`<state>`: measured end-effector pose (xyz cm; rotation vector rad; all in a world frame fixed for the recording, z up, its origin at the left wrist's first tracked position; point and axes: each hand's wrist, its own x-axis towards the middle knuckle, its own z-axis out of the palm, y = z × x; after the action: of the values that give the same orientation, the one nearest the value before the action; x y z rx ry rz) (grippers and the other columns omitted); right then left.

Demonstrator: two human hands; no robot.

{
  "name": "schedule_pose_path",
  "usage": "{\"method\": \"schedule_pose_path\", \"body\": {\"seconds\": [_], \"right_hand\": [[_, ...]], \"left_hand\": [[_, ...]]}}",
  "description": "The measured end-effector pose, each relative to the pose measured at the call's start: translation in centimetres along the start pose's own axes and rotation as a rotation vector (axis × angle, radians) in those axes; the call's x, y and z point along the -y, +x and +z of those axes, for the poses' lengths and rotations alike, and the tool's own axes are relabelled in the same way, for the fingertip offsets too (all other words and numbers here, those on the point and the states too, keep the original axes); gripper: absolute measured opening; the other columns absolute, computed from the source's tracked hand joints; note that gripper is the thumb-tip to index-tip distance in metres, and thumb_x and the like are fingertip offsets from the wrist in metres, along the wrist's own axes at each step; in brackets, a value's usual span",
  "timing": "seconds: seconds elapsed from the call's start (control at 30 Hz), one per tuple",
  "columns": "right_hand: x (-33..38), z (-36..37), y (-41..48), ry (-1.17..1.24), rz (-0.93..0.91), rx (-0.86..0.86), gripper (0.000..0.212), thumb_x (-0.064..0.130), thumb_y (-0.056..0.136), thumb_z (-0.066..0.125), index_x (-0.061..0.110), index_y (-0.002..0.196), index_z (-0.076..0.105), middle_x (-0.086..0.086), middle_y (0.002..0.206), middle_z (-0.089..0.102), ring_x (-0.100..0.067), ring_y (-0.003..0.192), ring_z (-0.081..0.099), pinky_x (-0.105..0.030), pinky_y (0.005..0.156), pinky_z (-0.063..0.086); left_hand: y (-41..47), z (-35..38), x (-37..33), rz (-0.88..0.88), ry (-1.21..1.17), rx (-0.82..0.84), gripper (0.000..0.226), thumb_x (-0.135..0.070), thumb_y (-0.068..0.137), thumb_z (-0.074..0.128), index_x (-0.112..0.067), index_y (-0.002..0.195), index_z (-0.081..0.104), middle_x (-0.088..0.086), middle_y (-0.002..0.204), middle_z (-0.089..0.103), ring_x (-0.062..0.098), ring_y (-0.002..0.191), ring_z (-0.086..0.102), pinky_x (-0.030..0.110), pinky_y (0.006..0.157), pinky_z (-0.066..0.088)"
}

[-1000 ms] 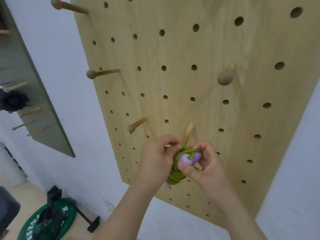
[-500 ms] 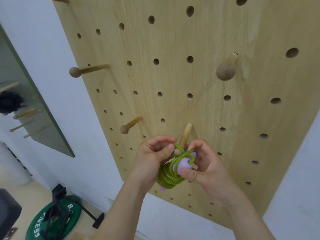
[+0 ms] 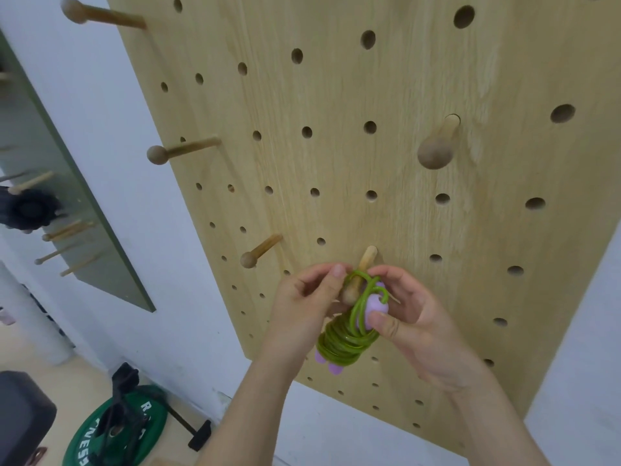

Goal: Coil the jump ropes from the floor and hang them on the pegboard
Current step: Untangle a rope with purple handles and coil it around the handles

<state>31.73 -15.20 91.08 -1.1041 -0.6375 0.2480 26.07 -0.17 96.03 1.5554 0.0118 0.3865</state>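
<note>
As my left hand (image 3: 302, 304) pinches the coiled rope (image 3: 347, 336) near its top and my right hand (image 3: 415, 326) grips its handle (image 3: 378, 307), the rope seems hooked over a peg (image 3: 359, 275) on the pegboard (image 3: 403, 213).

Wall: plain white (image 3: 111, 169), left of frame and lower right corner.
Floor: pale beige (image 3: 40, 375), lower left.
Weight plate: green, white lettering (image 3: 79, 449), flat on the floor, bottom left.
Panel: green-edged (image 3: 100, 230), left edge, against the wall.
</note>
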Motion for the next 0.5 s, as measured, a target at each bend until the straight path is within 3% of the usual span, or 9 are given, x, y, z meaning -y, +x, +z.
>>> {"method": "schedule_pose_path", "body": {"seconds": [0.07,0.23,0.33,0.4,0.5], "right_hand": [[-0.1,-0.3,0.1,-0.005,0.000,-0.018,0.067,0.039,0.057,0.093,0.020,0.114,0.065,-0.008,0.118,0.065,-0.022,0.109,0.062,-0.036,0.083,0.053],[-0.5,-0.6,0.1,-0.039,0.020,-0.049,0.066,0.041,0.057,0.092,0.023,0.114,0.065,-0.007,0.120,0.066,-0.021,0.108,0.064,-0.035,0.083,0.053],[-0.5,-0.9,-0.3,-0.176,0.017,-0.093,0.055,0.025,0.071,0.085,0.024,0.120,0.062,0.001,0.125,0.065,-0.021,0.115,0.064,-0.035,0.086,0.054],[-0.3,-1.0,-0.1,-0.317,0.019,-0.127,0.051,0.007,0.080,0.078,0.028,0.123,0.059,0.011,0.123,0.065,-0.014,0.114,0.064,-0.034,0.090,0.055],[-0.2,-0.6,0.1,-0.464,0.015,-0.155,0.051,0.002,0.083,0.073,0.034,0.119,0.056,0.022,0.113,0.066,-0.003,0.108,0.064,-0.032,0.092,0.055]], "left_hand": [[-1.3,-0.6,0.1,-0.030,0.012,0.074,0.020,-0.013,0.084,0.068,-0.015,0.104,0.072,0.005,0.088,0.076,0.017,0.085,0.072,0.024,0.073,0.055],[-1.6,-0.1,1.0,0.034,0.070,-0.038,0.020,-0.010,0.090,0.063,-0.021,0.104,0.071,0.001,0.087,0.076,0.016,0.085,0.072,0.027,0.074,0.057],[-1.2,0.7,0.8,0.077,0.096,0.010,0.024,-0.007,0.092,0.061,-0.026,0.103,0.071,-0.004,0.083,0.075,0.007,0.084,0.070,0.020,0.074,0.054],[-1.0,0.7,0.5,0.045,0.094,0.108,0.032,-0.002,0.085,0.068,-0.026,0.106,0.071,-0.004,0.076,0.071,0.007,0.083,0.067,0.023,0.076,0.055],[-0.5,0.3,0.5,0.015,0.091,0.141,0.046,0.008,0.077,0.072,-0.024,0.110,0.069,-0.003,0.088,0.075,0.012,0.094,0.069,0.029,0.083,0.057]]}}
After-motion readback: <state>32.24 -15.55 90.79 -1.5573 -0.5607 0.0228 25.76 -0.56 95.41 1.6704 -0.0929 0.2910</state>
